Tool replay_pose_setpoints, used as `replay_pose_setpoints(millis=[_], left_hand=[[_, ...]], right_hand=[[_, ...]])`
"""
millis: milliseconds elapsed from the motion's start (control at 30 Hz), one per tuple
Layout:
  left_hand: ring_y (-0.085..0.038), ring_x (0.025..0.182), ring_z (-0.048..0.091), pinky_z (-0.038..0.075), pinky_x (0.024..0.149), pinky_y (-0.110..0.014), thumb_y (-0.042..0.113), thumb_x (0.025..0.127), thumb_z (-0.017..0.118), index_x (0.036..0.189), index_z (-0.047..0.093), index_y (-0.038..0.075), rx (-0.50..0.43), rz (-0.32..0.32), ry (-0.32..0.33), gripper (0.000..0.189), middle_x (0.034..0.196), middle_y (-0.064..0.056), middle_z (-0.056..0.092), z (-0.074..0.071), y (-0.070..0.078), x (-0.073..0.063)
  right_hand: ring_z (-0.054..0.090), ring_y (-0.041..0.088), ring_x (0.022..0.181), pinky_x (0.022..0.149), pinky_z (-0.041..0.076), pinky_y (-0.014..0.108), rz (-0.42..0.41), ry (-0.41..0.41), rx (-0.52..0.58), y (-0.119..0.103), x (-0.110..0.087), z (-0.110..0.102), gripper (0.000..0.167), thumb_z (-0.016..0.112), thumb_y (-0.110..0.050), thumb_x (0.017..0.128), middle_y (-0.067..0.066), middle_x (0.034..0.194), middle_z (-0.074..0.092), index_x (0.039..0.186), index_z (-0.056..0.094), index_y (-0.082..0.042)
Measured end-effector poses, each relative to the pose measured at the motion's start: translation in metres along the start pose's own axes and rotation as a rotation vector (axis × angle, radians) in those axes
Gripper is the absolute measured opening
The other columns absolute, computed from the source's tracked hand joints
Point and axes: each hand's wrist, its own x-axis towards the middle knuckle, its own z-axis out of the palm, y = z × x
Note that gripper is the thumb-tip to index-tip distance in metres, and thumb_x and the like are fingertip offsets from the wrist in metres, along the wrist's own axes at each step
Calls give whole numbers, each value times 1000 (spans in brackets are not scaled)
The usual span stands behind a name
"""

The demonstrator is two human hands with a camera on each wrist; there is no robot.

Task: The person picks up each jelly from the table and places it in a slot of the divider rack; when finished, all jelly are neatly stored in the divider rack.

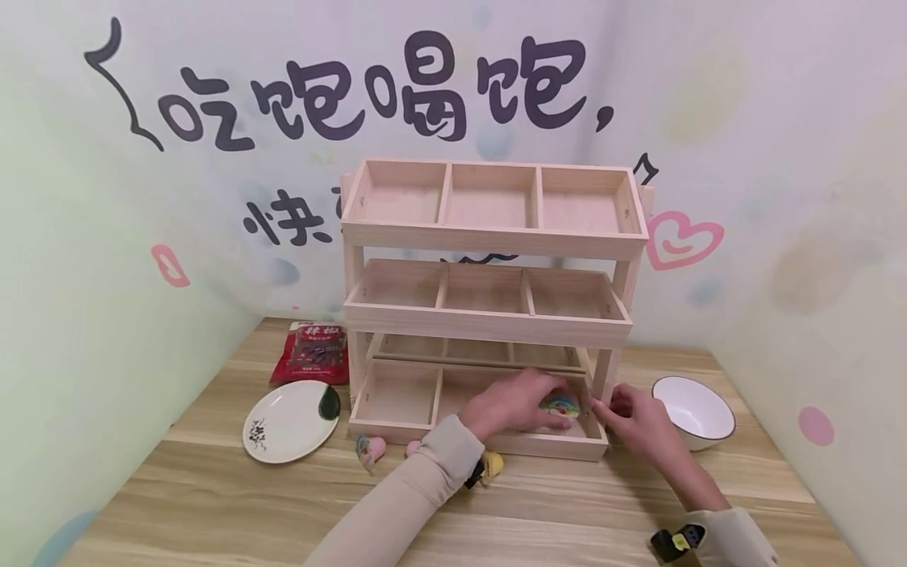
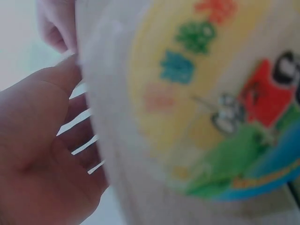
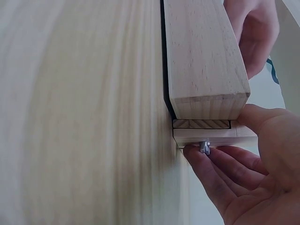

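My left hand (image 1: pixel 520 402) reaches into the right compartment of the lowest wooden tray (image 1: pixel 397 431). Its thumb and fingers curl round a small jelly cup with a printed lid (image 1: pixel 560 405). At the tray's right end my right hand (image 1: pixel 641 425) grips the end wall, thumb at the top edge, fingers outside beside a small metal wing nut (image 3: pixel 205 147). In front of the tray stand a pink jelly cup (image 1: pixel 372 450), another mostly behind the left sleeve, and a yellow jelly cup (image 1: pixel 492 465). A large cartoon lid (image 2: pixel 225 98), close and blurred, fills much of the left wrist view.
The tray belongs to a three-tier wooden rack (image 1: pixel 489 317) with divided compartments. Left of it are a red packet (image 1: pixel 312 353) and a white oval plate (image 1: pixel 292 423) with a dark green patch. A white bowl (image 1: pixel 693 409) sits on the right. Printed walls enclose the wooden table (image 1: pixel 212 504).
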Motion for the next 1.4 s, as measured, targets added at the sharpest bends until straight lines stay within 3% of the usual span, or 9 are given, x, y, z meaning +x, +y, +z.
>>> replay_pose_setpoints(millis=[133, 367, 600, 733, 867, 967, 1100, 1267, 1400], left_hand=[[-8, 114, 68, 56, 92, -23, 52, 101, 74, 144, 67, 20, -45, -3, 27, 54, 134, 4, 73, -10, 1, -17], [-15, 130, 66, 55, 109, -31, 48, 104, 71, 145, 66, 18, 15, 49, 132, 51, 144, 2, 70, -15, 0, -59], [-13, 122, 67, 56, 103, -25, 38, 106, 71, 139, 71, 18, 0, 109, 175, 38, 132, 3, 76, -7, -11, -95], [-10, 118, 69, 56, 106, -26, 32, 106, 73, 132, 74, 17, -21, 90, 184, 31, 128, 3, 76, -8, -16, -115], [-4, 102, 71, 59, 91, -19, 26, 104, 75, 120, 78, 15, -78, 86, 208, 20, 115, 2, 79, -8, -21, -131], [1, 88, 70, 57, 80, -12, 24, 102, 78, 111, 80, 13, -106, 89, 211, 14, 101, 5, 80, -8, -22, -138], [-1, 77, 68, 47, 69, -6, 29, 98, 84, 103, 80, 15, -47, 60, 192, 16, 91, 9, 78, -6, -20, -141], [-6, 76, 68, 43, 68, -8, 38, 96, 84, 108, 78, 19, 68, 37, 153, 23, 92, 9, 78, -1, -17, -140], [-7, 78, 67, 42, 68, -11, 37, 97, 83, 116, 77, 20, 45, 34, 134, 26, 95, 8, 77, 4, -19, -139]], right_hand=[[79, 30, 104, 85, 65, 46, -3, 2, 4, 0, 1, 2, 44, 74, -43, 103, 16, 110, 81, 117, 72, -1], [80, 30, 102, 81, 65, 41, -18, 18, -11, -1, 1, 1, 39, 75, -41, 103, 14, 107, 82, 112, 74, -4], [80, 29, 102, 78, 61, 32, -11, 26, -37, 1, -1, -1, 37, 75, -43, 103, 13, 106, 83, 106, 73, -6], [80, 30, 102, 78, 60, 31, -13, 25, -47, 1, 0, 1, 38, 75, -43, 103, 14, 106, 83, 106, 73, -6], [80, 31, 102, 78, 61, 31, -32, 29, -42, 0, 2, 3, 39, 75, -43, 103, 15, 106, 82, 106, 73, -5], [80, 32, 102, 78, 61, 31, -35, 32, -37, -1, 2, 3, 38, 74, -42, 103, 15, 106, 82, 106, 74, -4], [80, 32, 103, 79, 61, 31, -34, 29, -36, -1, 1, 2, 38, 74, -43, 103, 15, 106, 82, 106, 73, -4], [80, 32, 102, 78, 61, 31, -37, 32, -36, -3, 0, 2, 37, 75, -41, 103, 16, 106, 82, 107, 74, -4], [80, 33, 102, 78, 61, 31, -34, 31, -41, -3, 1, 2, 37, 75, -41, 103, 16, 106, 82, 106, 73, -4]])
